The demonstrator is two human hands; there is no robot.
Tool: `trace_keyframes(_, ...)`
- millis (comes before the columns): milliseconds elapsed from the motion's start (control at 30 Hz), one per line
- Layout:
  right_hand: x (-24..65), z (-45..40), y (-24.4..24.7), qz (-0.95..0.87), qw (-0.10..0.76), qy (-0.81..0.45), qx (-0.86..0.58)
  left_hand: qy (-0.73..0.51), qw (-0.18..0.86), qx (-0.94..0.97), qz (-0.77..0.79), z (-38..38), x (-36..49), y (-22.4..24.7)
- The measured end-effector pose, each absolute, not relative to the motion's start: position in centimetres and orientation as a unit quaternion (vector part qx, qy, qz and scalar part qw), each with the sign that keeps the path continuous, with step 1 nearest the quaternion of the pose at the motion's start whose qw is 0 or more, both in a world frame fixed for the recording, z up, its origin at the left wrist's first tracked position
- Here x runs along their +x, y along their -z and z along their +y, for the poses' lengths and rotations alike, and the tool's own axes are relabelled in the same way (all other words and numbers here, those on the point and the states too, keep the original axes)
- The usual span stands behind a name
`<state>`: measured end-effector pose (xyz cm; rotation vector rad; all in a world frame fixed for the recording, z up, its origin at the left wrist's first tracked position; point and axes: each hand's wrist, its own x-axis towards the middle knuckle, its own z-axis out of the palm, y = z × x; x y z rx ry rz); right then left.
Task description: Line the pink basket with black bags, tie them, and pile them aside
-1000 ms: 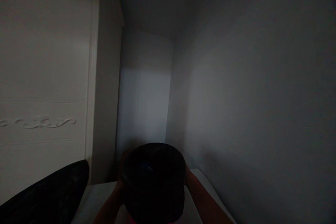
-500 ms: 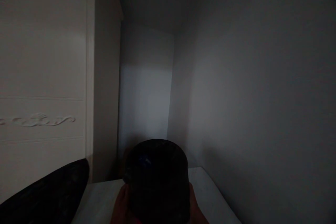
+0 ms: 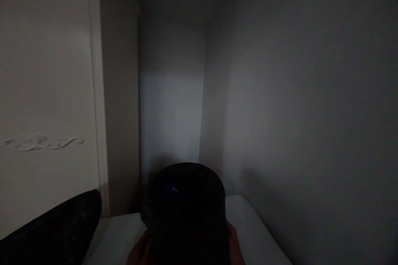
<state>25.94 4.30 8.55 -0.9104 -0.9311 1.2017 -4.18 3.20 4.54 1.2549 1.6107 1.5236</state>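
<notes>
A black, rounded, drum-like object (image 3: 188, 215) fills the lower middle of the head view, with a small bluish glint on its upper left. It is too dark to tell its exact kind. At its lower left edge, my left hand (image 3: 139, 251) is closed against the side. Opposite, my right hand (image 3: 234, 244) grips the right side. Most fingers of both hands are hidden behind the object or in shadow.
Below lies a pale flat surface (image 3: 256, 232). A second dark, curved shape (image 3: 59, 230) stands at the lower left. A white cabinet (image 3: 46, 70) with a carved scroll rises on the left, and a grey wall (image 3: 295, 112) runs along the right.
The cabinet has shifted slightly left in view. The black object looks a little larger and has spread slightly to both sides, with both hands still on it.
</notes>
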Motion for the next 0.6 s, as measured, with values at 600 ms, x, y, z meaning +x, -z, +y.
trace_keyframes(600, 25.3, 3.8, -9.1, -0.421, 0.623, -0.535, -0.385, -0.549, 0.332, 0.493, 0.587, 2.5, -4.0, -5.8)
